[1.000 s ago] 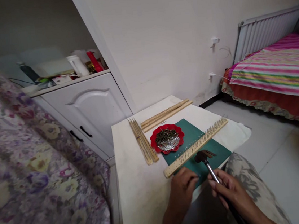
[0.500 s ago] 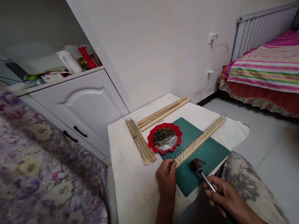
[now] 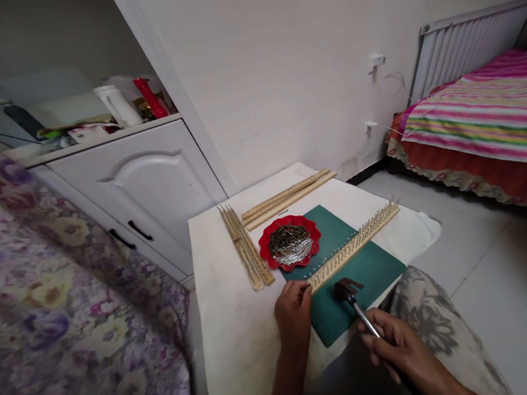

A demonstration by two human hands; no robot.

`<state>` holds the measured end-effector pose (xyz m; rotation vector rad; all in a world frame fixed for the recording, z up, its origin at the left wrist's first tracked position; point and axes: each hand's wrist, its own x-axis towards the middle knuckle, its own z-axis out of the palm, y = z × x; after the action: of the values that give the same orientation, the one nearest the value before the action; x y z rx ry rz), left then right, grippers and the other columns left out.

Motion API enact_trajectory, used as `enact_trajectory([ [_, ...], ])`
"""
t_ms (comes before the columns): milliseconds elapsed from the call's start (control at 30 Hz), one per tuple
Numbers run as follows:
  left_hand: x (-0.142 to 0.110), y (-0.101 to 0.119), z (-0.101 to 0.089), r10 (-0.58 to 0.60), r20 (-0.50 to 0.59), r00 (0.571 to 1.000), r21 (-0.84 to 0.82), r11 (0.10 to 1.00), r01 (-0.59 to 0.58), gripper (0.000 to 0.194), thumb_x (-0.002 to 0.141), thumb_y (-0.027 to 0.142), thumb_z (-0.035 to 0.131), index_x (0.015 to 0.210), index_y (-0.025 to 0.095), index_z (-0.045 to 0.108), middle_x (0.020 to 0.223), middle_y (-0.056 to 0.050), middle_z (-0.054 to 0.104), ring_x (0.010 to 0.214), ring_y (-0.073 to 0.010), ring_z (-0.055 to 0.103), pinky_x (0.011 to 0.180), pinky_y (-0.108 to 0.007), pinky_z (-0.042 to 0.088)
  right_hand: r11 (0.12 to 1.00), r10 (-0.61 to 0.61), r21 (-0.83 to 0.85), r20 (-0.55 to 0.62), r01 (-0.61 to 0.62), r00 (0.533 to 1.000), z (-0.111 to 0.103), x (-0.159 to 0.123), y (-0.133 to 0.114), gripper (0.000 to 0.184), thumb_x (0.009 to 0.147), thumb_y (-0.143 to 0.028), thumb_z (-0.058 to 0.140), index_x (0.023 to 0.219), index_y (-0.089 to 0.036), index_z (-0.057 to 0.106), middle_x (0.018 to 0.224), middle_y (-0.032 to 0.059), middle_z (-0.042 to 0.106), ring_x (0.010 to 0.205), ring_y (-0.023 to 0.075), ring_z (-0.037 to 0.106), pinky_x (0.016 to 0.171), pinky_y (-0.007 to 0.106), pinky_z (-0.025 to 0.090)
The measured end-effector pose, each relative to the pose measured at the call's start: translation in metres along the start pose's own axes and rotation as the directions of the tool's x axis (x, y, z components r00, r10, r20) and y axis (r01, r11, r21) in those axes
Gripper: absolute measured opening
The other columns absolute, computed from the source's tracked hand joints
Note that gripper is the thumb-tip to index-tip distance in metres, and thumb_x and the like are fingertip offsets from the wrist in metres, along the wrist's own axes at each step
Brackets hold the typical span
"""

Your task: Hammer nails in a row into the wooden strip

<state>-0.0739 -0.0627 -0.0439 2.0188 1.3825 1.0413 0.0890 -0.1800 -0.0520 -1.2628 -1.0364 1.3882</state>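
Observation:
My left hand point(image 3: 293, 314) is closed at the near left end of a wooden strip point(image 3: 337, 266) studded with rows of upright nails. Whether its fingertips also pinch a nail is too small to tell. The strip lies slantwise across a green mat point(image 3: 378, 270). In my right hand point(image 3: 394, 341) is a claw hammer point(image 3: 366, 321), gripped by its handle, its head above the mat just short of the strip. A red scalloped dish point(image 3: 265, 248) heaped with dark and silvery nails point(image 3: 291, 242) stands beyond my left hand, partly over the mat's edge.
Two nail-bearing strips point(image 3: 245, 248) lie left of the dish, and more bare wooden strips point(image 3: 287, 199) at the table's back. The white-covered table point(image 3: 233, 342) stands against the wall near a cabinet point(image 3: 147, 186). A floral curtain point(image 3: 64, 299) hangs left; a bed point(image 3: 480, 126) is at right.
The view has shifted very slightly. Both hands, the hammer and the nailed strip keep practically the same places.

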Motion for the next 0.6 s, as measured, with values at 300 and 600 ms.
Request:
enact_trajectory([
  [300, -0.001, 0.002, 0.000, -0.005, -0.001, 1.000, -0.013, 1.000, 0.005, 0.017, 0.079, 0.021, 0.047, 0.073, 0.018, 0.062, 0.071, 0.002, 0.058, 0.065, -0.0100, 0.052, 0.059, -0.019, 0.037, 0.999, -0.044, 0.000, 0.138, 0.044, 0.989, 0.021, 0.018, -0.052, 0.018, 0.082, -0.035, 0.054, 0.087, -0.019, 0.048, 0.051, -0.0095, 0.054, 0.029, 0.0025, 0.034, 0.031, 0.014, 0.021],
  [600, 0.000, 0.002, -0.001, -0.023, -0.008, 1.000, -0.050, 0.998, 0.022, 0.015, 0.078, 0.019, 0.048, 0.070, 0.018, 0.061, 0.069, 0.002, 0.056, 0.064, -0.0102, 0.051, 0.059, -0.019, 0.036, 0.993, -0.061, -0.089, 0.134, 0.074, 0.989, 0.027, 0.030, -0.053, 0.014, 0.081, -0.031, 0.053, 0.085, -0.019, 0.049, 0.050, -0.0100, 0.052, 0.029, 0.0038, 0.034, 0.029, 0.014, 0.024],
])
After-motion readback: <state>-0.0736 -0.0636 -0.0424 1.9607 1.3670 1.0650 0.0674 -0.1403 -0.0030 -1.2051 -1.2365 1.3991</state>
